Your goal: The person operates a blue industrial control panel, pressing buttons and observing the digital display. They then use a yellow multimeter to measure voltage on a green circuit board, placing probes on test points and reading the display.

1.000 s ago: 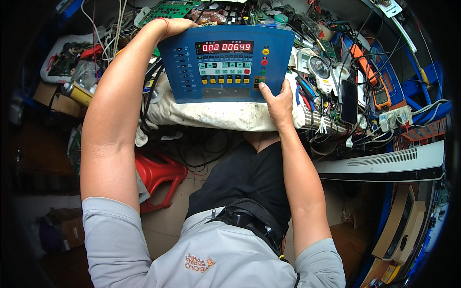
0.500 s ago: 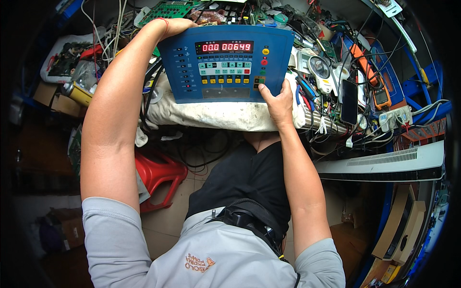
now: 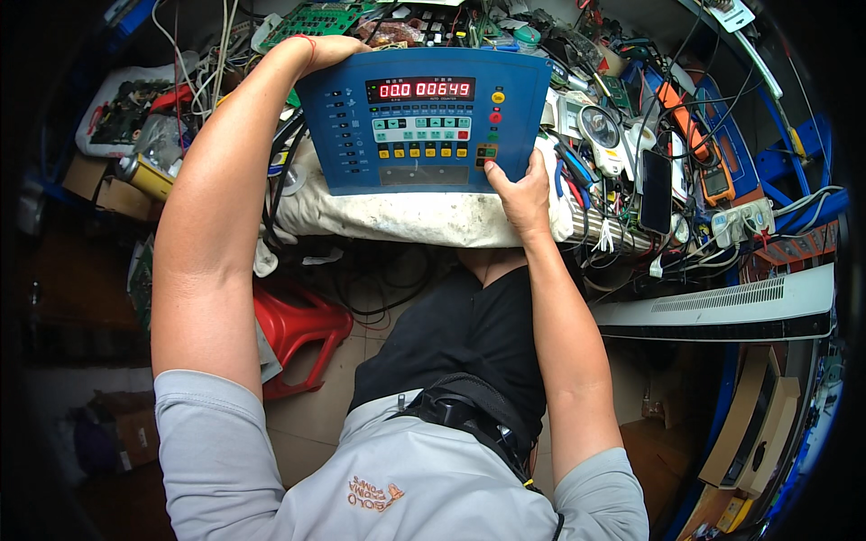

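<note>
A blue control panel (image 3: 352, 126) with a lit red digital display (image 3: 424, 88) and rows of small buttons is propped at a tilt at the bench's front edge, facing me. My left hand (image 3: 332, 50) grips its upper left edge, the fingers hidden behind it. At the lower right corner my right hand (image 3: 523, 197) holds the edge. Its thumb lies on the front, at the small button block (image 3: 487, 153) there, and the other fingers are mostly out of sight. Beneath the panel lies a stained white cloth (image 3: 379, 216).
Loose circuit boards (image 3: 311, 22), wires and tools crowd the bench behind. On the right are a magnifier (image 3: 601, 128), a black phone (image 3: 657, 191), an orange multimeter (image 3: 718, 182) and a power strip (image 3: 744, 223). A red stool (image 3: 302, 329) stands below left; a long white vented unit (image 3: 722, 307) is at right.
My right thumb has shifted slightly down and left on the button block. The panel and my left hand look the same.
</note>
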{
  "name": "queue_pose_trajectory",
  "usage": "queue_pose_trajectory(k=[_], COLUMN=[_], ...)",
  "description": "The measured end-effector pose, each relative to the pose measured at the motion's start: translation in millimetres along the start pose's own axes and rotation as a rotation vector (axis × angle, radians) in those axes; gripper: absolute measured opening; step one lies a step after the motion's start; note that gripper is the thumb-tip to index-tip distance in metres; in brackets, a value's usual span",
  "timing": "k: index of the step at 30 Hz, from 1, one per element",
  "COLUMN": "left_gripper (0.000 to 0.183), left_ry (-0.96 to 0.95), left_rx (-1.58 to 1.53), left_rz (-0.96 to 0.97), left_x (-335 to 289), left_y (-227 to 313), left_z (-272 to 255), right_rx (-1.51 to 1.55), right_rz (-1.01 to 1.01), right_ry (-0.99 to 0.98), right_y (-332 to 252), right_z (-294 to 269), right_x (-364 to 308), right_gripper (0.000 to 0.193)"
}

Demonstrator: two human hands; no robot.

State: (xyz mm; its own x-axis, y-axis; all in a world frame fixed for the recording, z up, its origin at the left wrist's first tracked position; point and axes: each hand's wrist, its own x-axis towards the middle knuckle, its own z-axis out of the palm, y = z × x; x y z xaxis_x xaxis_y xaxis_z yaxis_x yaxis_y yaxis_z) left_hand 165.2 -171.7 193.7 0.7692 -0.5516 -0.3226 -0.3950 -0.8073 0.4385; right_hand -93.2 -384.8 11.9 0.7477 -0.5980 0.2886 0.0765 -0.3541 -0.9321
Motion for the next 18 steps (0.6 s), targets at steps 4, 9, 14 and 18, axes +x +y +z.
queue_pose_trajectory(k=[4, 9, 14, 18], left_gripper=[0.044, 0.044, 0.043, 0.044], left_ry=[0.015, 0.018, 0.019, -0.004], left_rx=[0.013, 0.006, 0.002, -0.012], left_rz=[-0.014, -0.013, -0.021, -0.007], left_x=[4.4, 9.1, 10.9, 8.8], left_y=[-2.8, -6.7, -7.1, -5.7], left_z=[0.6, 0.8, 0.9, -0.2], right_rx=[-0.017, -0.007, -0.005, 0.002], right_rz=[0.006, 0.010, 0.011, 0.010], right_ry=[-0.004, -0.001, -0.003, -0.004], right_y=[-2.2, -2.7, -1.3, -0.1], right_z=[-1.3, -0.3, -0.7, 0.0], right_x=[-0.8, -0.3, -0.2, 0.3], right_gripper=[0.052, 0.051, 0.052, 0.052])
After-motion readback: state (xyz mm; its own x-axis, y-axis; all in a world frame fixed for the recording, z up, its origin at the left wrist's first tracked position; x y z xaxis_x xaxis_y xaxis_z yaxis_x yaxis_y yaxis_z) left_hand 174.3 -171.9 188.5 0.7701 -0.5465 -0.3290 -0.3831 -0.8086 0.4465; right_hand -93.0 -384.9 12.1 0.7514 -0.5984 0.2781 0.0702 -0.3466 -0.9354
